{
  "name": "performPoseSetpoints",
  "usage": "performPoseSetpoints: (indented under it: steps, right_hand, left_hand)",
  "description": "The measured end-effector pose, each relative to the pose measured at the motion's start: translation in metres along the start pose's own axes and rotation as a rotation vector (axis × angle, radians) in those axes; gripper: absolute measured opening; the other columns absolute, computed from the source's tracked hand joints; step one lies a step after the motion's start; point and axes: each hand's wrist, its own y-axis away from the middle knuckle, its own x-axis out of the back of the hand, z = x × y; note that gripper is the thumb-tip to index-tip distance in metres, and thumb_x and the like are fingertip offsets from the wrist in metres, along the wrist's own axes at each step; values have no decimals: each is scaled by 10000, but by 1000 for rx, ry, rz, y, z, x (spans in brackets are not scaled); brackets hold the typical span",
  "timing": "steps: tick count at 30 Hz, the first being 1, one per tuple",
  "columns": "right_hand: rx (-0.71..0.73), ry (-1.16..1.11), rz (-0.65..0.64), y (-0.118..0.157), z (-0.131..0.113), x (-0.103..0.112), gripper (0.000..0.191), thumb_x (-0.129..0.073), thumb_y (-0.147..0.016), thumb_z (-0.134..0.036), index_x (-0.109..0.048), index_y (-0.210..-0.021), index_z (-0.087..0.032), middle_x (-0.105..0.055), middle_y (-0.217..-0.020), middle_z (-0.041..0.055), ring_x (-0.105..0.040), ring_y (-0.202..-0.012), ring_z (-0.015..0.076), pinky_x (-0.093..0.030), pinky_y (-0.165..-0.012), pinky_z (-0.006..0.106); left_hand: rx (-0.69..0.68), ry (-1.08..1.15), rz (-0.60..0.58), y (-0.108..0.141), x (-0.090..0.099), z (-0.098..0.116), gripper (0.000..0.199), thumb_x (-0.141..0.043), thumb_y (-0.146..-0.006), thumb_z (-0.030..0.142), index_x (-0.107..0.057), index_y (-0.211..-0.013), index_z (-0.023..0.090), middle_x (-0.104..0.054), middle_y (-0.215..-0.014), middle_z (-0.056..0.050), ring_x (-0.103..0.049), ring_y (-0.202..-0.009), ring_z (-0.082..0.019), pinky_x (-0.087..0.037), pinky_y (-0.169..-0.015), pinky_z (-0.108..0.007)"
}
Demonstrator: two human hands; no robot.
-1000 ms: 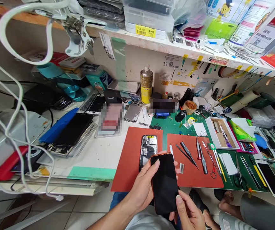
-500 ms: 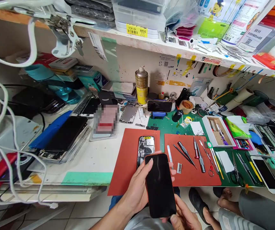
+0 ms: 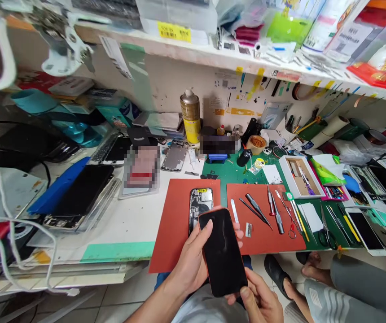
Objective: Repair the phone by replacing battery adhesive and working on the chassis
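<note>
While the left hand wraps around the side of a black phone screen with an orange edge, thumb laid across its upper left corner, the right hand pinches the lower end of that same screen from below, thumb tip on the glass. The screen is held tilted in the air in front of the bench edge, over the person's lap, its dark face up. Just beyond its top end, an opened phone body lies on a red mat, its insides showing. Beside that, a second red mat carries a metal pry blade, tweezers and screwdrivers laid side by side. A green cutting mat lies behind them, with a small white tray of parts to the right. Farther back, a gold spray can stands upright against the wall. Someone else's sandalled feet show under the bench at right.
</note>
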Motion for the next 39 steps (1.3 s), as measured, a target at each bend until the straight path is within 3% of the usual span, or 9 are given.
performPoseSetpoints:
  steps: [4, 9, 17, 26, 39]
  right_hand:
    - [68, -134, -92, -13, -26, -7, 326, -802, -975, -486, -839, -1176, -232, -817, -703, 54, -817, -624, 238, -692, -640, 302]
    - [98, -193, -129, -19, -42, -16, 284, -830, -973, -355, -827, -1238, -254, -851, -810, 42, -833, -670, 207, -694, -675, 261]
    - [114, -117, -105, -17, -54, -19, 294, -770, -1013, -412, -825, -1181, -178, -814, -721, 50, -818, -623, 221, -695, -632, 295]
    - [164, -60, -124, -15, -52, -18, 286, -736, -1033, -369, -823, -1230, -180, -825, -763, 61, -834, -674, 230, -695, -657, 295]
    - [220, 50, -135, -16, -56, -15, 269, -663, -1075, -339, -841, -1183, -169, -851, -791, 77, -818, -617, 223, -688, -651, 314]
  left_hand:
    - [-43, -17, 55, -11, 3, -2, 784, -924, -846, 210, -543, -1527, 285, -835, -1191, -117, -844, -954, -301, -709, -808, -404]
    - [-74, 23, 131, -22, 1, -2, 606, -878, -879, 169, -642, -1432, 246, -842, -1214, -102, -845, -972, -248, -712, -846, -338]
    - [-53, 34, 125, -23, 1, -2, 426, -844, -916, 186, -722, -1324, 191, -854, -1146, -102, -846, -877, -221, -718, -788, -305]
    - [-122, 66, 158, -23, 9, -1, 446, -890, -847, 164, -749, -1267, 215, -856, -1136, -79, -839, -997, -242, -714, -876, -335]
    - [-152, 43, 116, -21, 16, -3, 341, -896, -842, 190, -766, -1156, 221, -859, -1093, -56, -844, -950, -245, -724, -852, -355]
